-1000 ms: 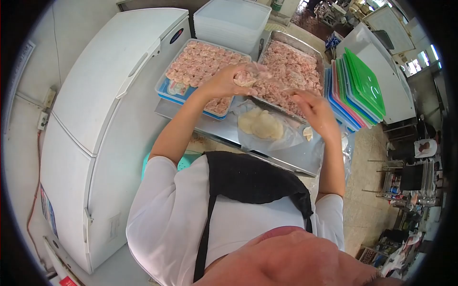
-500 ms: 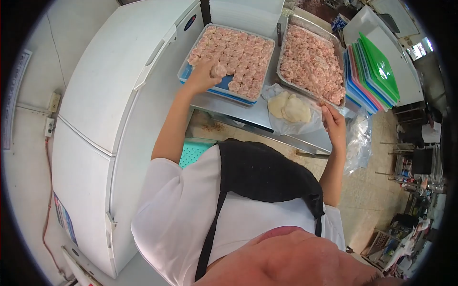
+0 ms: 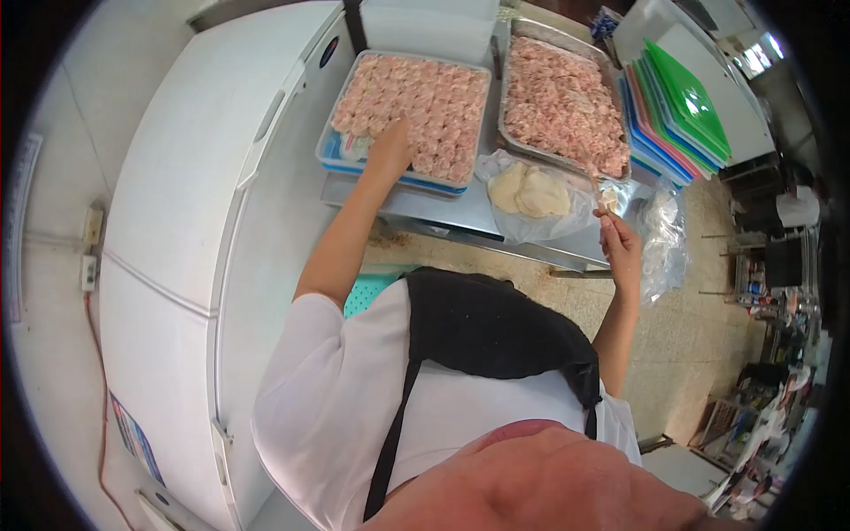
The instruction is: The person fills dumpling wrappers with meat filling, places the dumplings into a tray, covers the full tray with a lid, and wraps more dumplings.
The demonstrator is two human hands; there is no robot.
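My left hand (image 3: 388, 157) reaches down into a shallow tray (image 3: 329, 159), fingers drawn together at the rows of open-topped meat dumplings (image 3: 416, 88). Whatever is between those fingertips is hidden. In my right hand (image 3: 618, 241) is a thin stick-like spatula (image 3: 597, 196), gripped at its lower end and slanting up toward the meat pan. Pinkish filling seems to cling to its far tip. Between my hands, a small stack of round, pale dough wrappers (image 3: 531, 193) lies on a clear plastic sheet (image 3: 558, 228).
A metal pan (image 3: 501, 124) of minced meat filling (image 3: 562, 102) stands right of the dumpling tray. Colored lids (image 3: 677, 97) are stacked beyond it. A white refrigerator (image 3: 195, 177) stands at left. Plastic bags (image 3: 660, 239) hang off the right end of the metal table (image 3: 469, 211).
My left hand has moved from above the tray, where it held a dumpling, down among the rows. My right hand has lowered slightly, with the spatula still in it.
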